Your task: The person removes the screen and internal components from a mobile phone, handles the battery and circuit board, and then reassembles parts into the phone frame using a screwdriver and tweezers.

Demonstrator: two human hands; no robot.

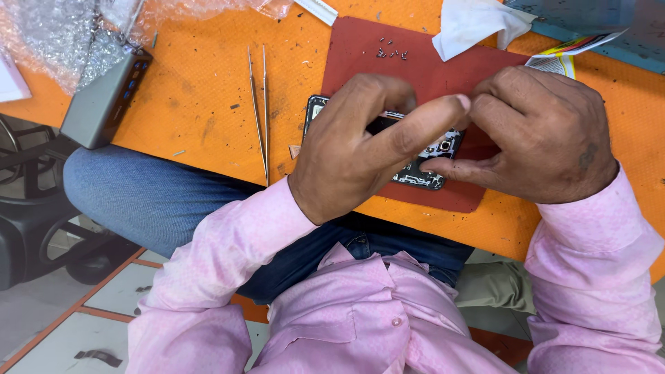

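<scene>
An opened smartphone with its inner boards showing lies on a dark red mat on the orange table. My left hand lies over the phone's left part, its forefinger stretched to the right. My right hand rests on the phone's right end, fingertips pinched against the left forefinger above the phone. Whether something small sits between the fingertips is hidden. Several tiny screws lie on the mat's far part.
Metal tweezers lie left of the phone on the orange table. A grey box-shaped device sits at the table's left edge under bubble wrap. A white cloth lies at the back. My lap and pink sleeves are below.
</scene>
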